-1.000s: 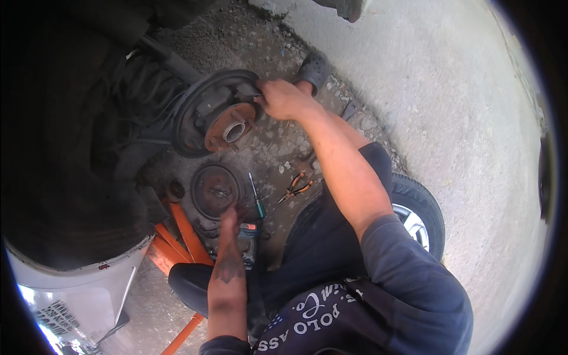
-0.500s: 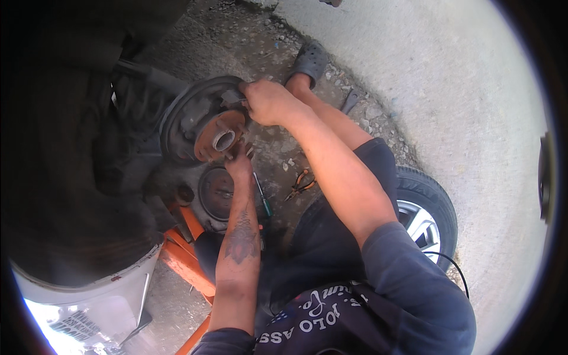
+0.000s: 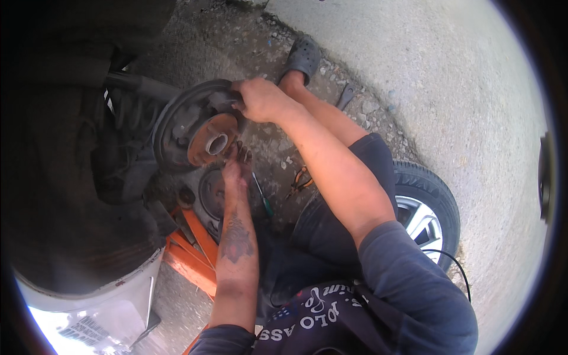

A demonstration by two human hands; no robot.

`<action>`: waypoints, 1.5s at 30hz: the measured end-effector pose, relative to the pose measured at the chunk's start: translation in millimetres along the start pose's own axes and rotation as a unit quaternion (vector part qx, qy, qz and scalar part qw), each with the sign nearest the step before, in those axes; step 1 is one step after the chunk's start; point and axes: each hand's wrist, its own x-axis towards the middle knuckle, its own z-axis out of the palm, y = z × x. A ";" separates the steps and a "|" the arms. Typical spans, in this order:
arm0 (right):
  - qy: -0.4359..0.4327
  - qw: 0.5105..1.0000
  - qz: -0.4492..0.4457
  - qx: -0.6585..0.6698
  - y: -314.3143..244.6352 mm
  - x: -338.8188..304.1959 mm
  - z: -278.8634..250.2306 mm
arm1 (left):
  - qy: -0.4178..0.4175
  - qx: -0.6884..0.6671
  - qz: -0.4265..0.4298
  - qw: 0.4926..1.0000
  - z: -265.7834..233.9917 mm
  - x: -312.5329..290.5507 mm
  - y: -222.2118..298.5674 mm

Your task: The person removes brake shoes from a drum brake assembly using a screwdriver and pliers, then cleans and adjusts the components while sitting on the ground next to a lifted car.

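A drum brake assembly [image 3: 168, 130], its round dark backing plate exposed, sits at the end of the axle on the left. At its centre is a rusty hub [image 3: 198, 145] with a pale hollow collar. My right hand [image 3: 263, 100] is closed around a dark brake part at the upper right edge of the plate. My left hand [image 3: 236, 167] is at the hub's lower right edge, fingers curled upward. Whatever those fingers hold is too dark to make out. Below the hub, partly behind my left forearm, lies a round brake drum [image 3: 211, 192].
A screwdriver [image 3: 263, 195] and orange-handled pliers [image 3: 300, 180] lie on the ground. An orange jack [image 3: 192, 260] stands under the car body [image 3: 89, 302]. A wheel [image 3: 426, 207] lies beside my leg. A grey tool [image 3: 345, 96] rests on gravel near my clog [image 3: 305, 58]. A coil spring [image 3: 127, 112] shows behind the brake.
The view has shifted slightly, moving the brake assembly a little left and down in the picture. My right hand keeps its hold; my left fingers have shifted slightly at the hub's edge.
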 end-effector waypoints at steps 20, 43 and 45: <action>-0.317 0.928 0.122 -0.154 2.1 -10.4 -6.3 | -0.077 0.526 0.089 0.842 -45.0 -56.7 7.9; -0.383 0.883 0.270 0.021 -6.4 -100.0 12.5 | -0.050 0.510 0.057 0.857 -65.7 -178.9 -19.2; -0.372 0.894 0.248 0.022 -10.8 -109.0 18.0 | -0.026 0.486 0.032 0.873 -70.0 -176.3 -21.6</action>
